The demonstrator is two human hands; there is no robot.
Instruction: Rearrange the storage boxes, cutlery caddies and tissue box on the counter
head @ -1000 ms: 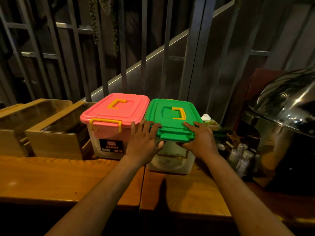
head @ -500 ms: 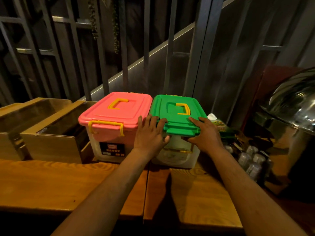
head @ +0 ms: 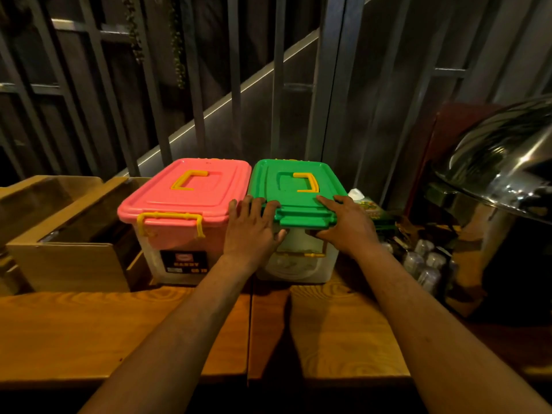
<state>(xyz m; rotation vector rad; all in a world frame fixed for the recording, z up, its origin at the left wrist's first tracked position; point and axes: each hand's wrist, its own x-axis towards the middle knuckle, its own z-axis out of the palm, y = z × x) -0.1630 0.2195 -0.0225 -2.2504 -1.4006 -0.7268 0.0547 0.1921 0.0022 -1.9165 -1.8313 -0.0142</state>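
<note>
Storage boxes sit side by side at the back of the wooden counter (head: 74, 333) in the head view, their lids touching along one edge: the green-lidded box (head: 294, 189) on the right and the pink-lidded box (head: 191, 201) on the left, each with a clear body and a yellow handle lying flat in the lid. Both hands grasp the green-lidded box at its near end. The left hand (head: 251, 231) wraps the near left corner, fingers spread over the lid edge and thumb tucked under the front lip; its outer fingers reach the seam between the two lids. The right hand (head: 346, 225) grips the near right corner, fingers laid across the lid top and thumb under the rim. The pink-lidded box has a yellow front latch clipped down and a dark label on its front wall. Left of it stand two open wooden caddies (head: 68, 234), the nearer one just beside the pink-lidded box. Behind the right hand, a green tissue box (head: 370, 209) with white tissue showing lies near the green-lidded box. Small clear shakers (head: 421, 261) cluster further right, beside a shiny steel dome lid (head: 501, 162).
</note>
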